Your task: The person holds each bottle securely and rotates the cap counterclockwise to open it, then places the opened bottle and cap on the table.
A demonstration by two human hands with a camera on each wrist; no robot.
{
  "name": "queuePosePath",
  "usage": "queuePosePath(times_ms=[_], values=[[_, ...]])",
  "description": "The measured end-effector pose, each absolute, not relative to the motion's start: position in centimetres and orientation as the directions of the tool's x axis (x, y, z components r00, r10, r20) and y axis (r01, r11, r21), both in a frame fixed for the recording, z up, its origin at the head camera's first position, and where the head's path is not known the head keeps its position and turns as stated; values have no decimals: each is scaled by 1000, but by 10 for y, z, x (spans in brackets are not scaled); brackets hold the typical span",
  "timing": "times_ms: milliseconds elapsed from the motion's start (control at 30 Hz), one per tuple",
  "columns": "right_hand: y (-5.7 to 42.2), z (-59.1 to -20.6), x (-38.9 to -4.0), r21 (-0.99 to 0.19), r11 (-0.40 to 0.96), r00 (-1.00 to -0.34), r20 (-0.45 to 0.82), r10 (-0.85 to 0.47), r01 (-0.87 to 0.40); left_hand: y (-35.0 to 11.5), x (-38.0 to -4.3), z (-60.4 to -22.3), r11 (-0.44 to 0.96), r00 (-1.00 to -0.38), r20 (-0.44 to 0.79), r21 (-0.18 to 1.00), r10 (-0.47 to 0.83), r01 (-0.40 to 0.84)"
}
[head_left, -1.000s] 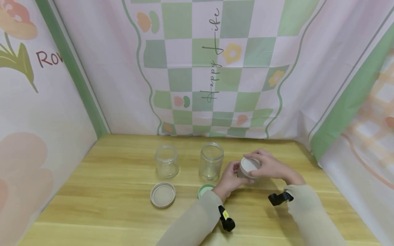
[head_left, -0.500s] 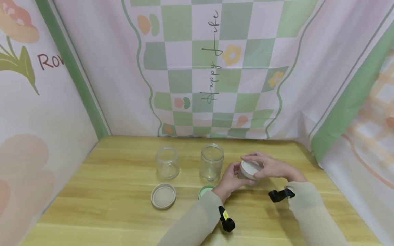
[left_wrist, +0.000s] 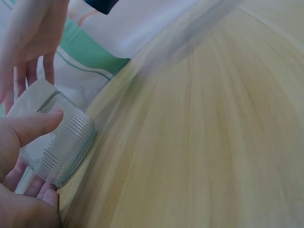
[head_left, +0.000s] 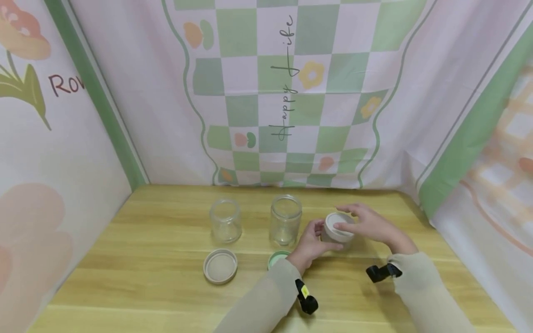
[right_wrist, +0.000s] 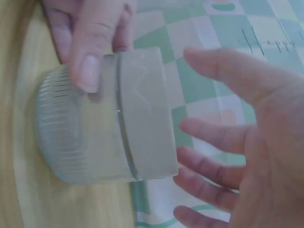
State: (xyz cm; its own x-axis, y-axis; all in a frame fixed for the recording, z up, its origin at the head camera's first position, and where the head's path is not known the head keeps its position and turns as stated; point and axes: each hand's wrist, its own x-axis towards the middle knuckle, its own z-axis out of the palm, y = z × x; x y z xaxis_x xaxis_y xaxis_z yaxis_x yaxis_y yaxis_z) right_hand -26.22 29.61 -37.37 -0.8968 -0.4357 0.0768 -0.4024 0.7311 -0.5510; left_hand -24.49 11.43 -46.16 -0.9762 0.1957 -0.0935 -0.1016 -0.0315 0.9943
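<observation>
A glass jar [right_wrist: 78, 142] with a ribbed lower part wears a pale off-white lid [right_wrist: 145, 118] on its mouth. My left hand [head_left: 312, 247] grips the jar's side, thumb across the glass and fingers curled round it, as the left wrist view also shows with the jar [left_wrist: 71, 137] tilted close over the table. My right hand [head_left: 370, 225] is beside the lid, its fingers spread and loosely bent. In the right wrist view, those fingertips [right_wrist: 190, 126] sit right by the lid's edge and top without curling round it.
Two lidless clear jars, a left one [head_left: 225, 222] and a taller middle one [head_left: 285, 221], stand on the wooden table [head_left: 137, 273]. A beige lid [head_left: 220, 266] lies before the left jar. A green lid [head_left: 277, 257] is partly hidden by my left sleeve [head_left: 266, 296]. Printed curtains [head_left: 166, 138] border the table.
My right hand has loosened from the lid, its fingers spreading and drawing back to the right. My left hand keeps its grip on the jar in nearly the same place.
</observation>
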Motion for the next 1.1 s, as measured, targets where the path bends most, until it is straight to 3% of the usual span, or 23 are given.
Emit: queuePosePath(times_ms=[133, 533, 1100], values=[[291, -374, -257, -485, 778, -911, 117, -396, -400, 115, -246, -461, -35, -978, -95, 994, 186, -103], [283, -382, -248, -433, 841, -946, 143, -292, -325, 119, -245, -461, -40, -982, -84, 995, 167, -92], [281, -386, -247, -427, 837, -939, 173, -298, -344, 116, -245, -461, 1, -980, -97, 995, 174, -98]])
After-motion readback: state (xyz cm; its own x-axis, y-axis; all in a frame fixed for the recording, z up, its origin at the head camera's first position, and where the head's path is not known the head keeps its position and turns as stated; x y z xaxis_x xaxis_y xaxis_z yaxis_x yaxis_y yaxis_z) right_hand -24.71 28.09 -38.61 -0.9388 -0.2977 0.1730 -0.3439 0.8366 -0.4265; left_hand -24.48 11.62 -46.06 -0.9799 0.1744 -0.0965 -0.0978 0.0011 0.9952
